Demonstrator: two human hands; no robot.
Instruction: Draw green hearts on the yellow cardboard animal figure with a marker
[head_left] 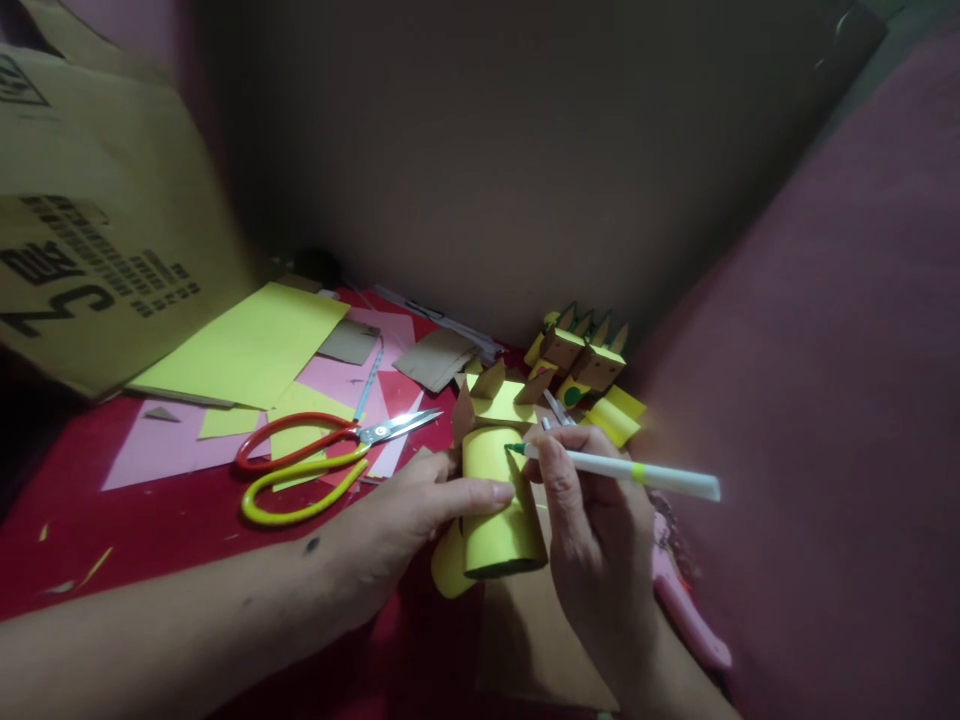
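Observation:
A yellow paper tube figure (491,545) with brown cardboard pieces at its far end is held low over the table. My left hand (431,490) is closed around its left side, the thumb lying across the tube. In my right hand (592,520) is a white marker (645,474) with a green tip. That tip touches or nearly touches the tube's upper surface; I cannot tell which. The fingers of my left hand are mostly hidden behind the tube. Left of the hands lie scissors (379,432) with one red and one yellow handle, their blades spread slightly.
Finished-looking yellow and brown figures (585,350) stand at the back right. Yellow sheets (255,345), pink paper (161,445) and cardboard scraps (435,358) cover the left and back. A large cardboard box (112,230) rises at left. A pink-handled tool (690,610) lies at right.

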